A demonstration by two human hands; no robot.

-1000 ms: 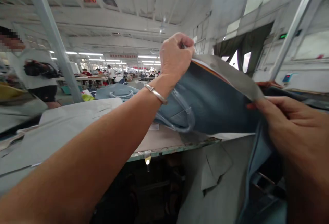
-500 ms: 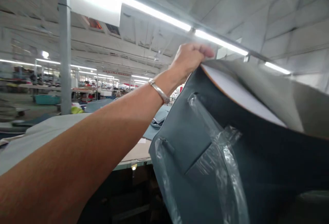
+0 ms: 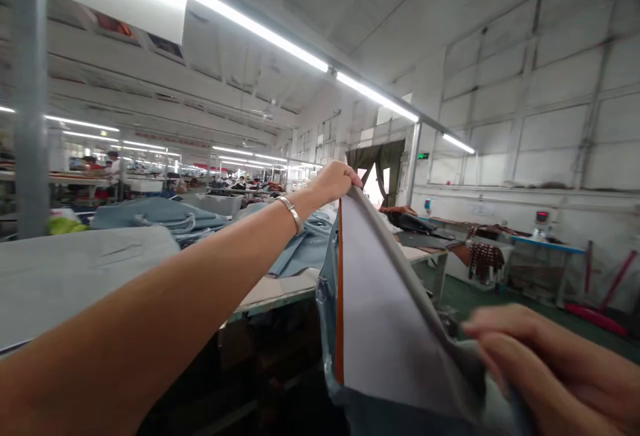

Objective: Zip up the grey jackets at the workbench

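Observation:
A blue-grey bag (image 3: 327, 336) hangs in front of me, its mouth turned toward me. Its inside shows a smooth pale lining (image 3: 385, 316), an orange strip along the left edge and a grey layer along the right. My left hand (image 3: 334, 181), with a metal bracelet on the wrist, pinches the far top end of the bag. At the lower right, my right hand (image 3: 535, 356) is closed on the near end of the grey layer; motion blurs its fingertips. Clear plastic wrapping shows on the bag's left outer side.
Blue-grey bag pieces (image 3: 160, 213) lie on the worktable (image 3: 270, 289) ahead, beside a pale sheet (image 3: 75, 276) at left. A metal post (image 3: 29, 103) stands at far left. Right of me are a side table (image 3: 540, 243) and a pink-red broom-like tool (image 3: 600, 313) on the floor.
My view has swung right. The bag has turned from showing its outer face with plastic-wrapped handles to showing its open inside. My right hand has come into view on its edge.

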